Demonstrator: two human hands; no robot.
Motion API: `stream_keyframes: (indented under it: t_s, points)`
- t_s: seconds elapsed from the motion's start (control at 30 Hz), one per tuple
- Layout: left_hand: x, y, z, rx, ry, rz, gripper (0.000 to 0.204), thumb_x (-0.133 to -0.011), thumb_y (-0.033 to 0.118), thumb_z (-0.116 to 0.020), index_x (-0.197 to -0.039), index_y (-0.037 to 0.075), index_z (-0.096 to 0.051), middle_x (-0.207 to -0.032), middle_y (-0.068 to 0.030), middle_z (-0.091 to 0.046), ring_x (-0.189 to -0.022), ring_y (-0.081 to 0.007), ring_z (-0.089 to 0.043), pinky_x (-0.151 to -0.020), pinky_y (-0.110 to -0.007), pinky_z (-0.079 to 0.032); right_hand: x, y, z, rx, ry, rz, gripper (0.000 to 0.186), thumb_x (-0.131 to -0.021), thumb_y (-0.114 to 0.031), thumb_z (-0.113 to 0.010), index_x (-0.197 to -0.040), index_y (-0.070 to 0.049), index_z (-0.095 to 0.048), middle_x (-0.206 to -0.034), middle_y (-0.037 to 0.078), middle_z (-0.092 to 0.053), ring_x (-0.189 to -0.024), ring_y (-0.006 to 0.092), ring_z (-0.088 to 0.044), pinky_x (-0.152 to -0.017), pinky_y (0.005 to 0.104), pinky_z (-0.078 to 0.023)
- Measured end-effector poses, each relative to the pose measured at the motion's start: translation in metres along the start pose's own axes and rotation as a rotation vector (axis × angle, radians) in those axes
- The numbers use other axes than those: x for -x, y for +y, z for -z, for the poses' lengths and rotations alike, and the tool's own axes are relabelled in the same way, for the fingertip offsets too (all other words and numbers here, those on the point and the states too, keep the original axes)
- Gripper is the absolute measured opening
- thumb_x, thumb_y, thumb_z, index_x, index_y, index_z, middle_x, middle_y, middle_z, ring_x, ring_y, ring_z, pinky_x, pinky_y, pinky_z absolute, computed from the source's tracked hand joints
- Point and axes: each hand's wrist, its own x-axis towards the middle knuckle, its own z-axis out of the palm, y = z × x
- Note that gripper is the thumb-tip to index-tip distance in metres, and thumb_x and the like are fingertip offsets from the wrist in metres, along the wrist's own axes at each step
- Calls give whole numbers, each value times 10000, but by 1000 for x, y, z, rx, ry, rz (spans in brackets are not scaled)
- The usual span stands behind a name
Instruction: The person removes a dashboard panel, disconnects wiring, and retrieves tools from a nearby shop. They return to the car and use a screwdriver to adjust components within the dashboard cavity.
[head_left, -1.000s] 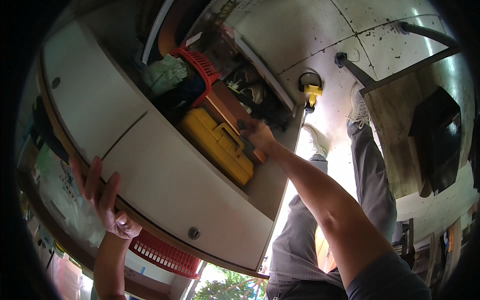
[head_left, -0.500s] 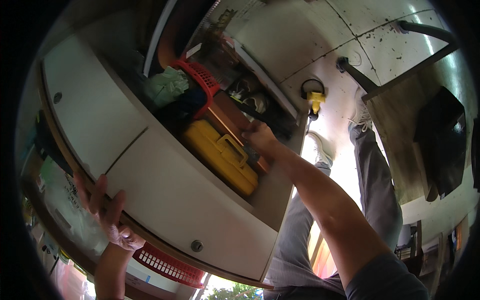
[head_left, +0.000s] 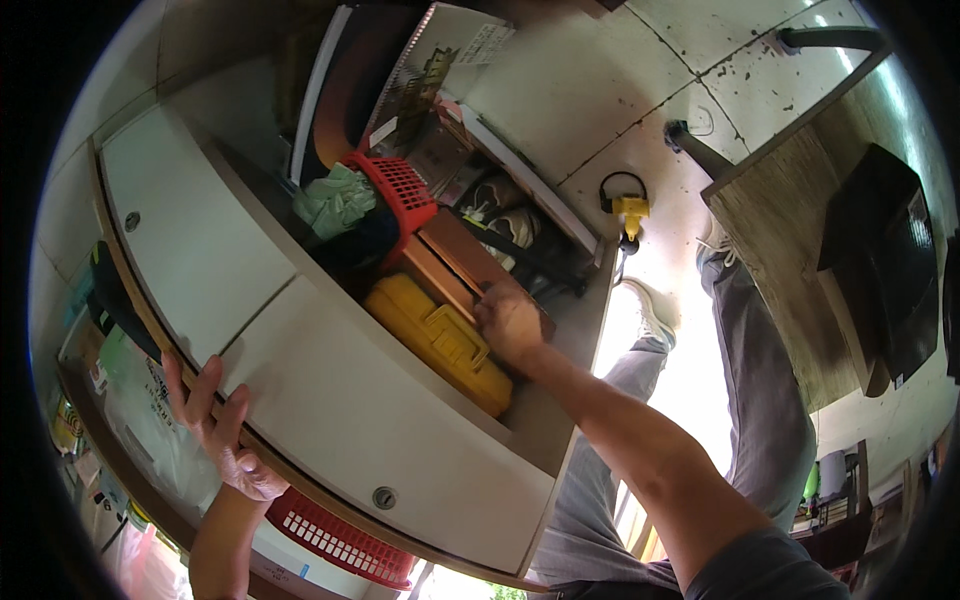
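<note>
Spread along the brown edge board of the white cabinet (head_left: 380, 415), my left hand (head_left: 220, 435) grips it with its fingertips lapping over. My right hand (head_left: 510, 325) reaches down into the compartment behind the cabinet doors. Its fingers are curled onto the long brown box (head_left: 470, 250), near a dark gap along its lid; the fingertips are partly hidden. Next to the box lies a yellow plastic case (head_left: 440, 342) with a folded handle. Beyond it stands a red plastic basket (head_left: 400, 190) with a pale green plastic bag (head_left: 337, 200) at its side.
Shoes (head_left: 510, 225) lie past the brown box, beside the compartment's far wall. A yellow plug-like piece with a black cord (head_left: 630, 208) sits on the tiled floor. A wood-grain piece of furniture (head_left: 790, 180) stands at right. Another red basket (head_left: 340, 540) sits below the edge board.
My right hand has shifted slightly nearer and lower along the brown box, whose lid gap now shows more. My left hand stays on the edge. The view has shifted slightly.
</note>
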Motion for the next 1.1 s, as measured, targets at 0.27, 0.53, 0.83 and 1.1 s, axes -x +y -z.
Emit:
stream_keyframes:
  t_s: [0.27, 0.53, 0.83, 1.1]
  points:
    - [-120, 49, -20, 144, -730, -283, 353, -963, 268, -581, -1234, 49, -641, -1281, -142, -633, -1232, -349, -573, -1030, -484, -428, 15, -18, -4, -61, 122, 56, 76, -852, -100, -676, -855, -31, -644, -944, 164, -633, -907, 373, -645, -772, 463, -530]
    - [-163, 55, -232, -387, -1887, -459, 500, -920, 355, -649, -1363, 127, -604, -1381, -106, -609, -1274, -298, -567, -1039, -429, -466, 36, -44, -5, -182, -98, 174, 85, -877, -109, -638, -863, -26, -640, -940, 164, -631, -906, 384, -635, -793, 462, -538]
    - [-128, 47, -253, -217, -2168, -576, 539, -971, 270, -548, -1504, 226, -482, -1468, -77, -555, -1324, -313, -535, -1073, -430, -452, 23, 19, 58, -31, -180, -71, 340, -853, -184, -687, -1126, 16, -662, -1063, 215, -698, -998, 357, -681, -911, 419, -546]
    - [-129, 47, -270, -135, -2138, -595, 551, -907, 96, -493, -1451, 156, -557, -1433, -114, -588, -1231, -328, -601, -987, -455, -490, 17, 31, 80, 436, -641, -126, 219, -900, -111, -586, -1061, -38, -714, -1119, 201, -696, -1021, 328, -702, -863, 406, -580]
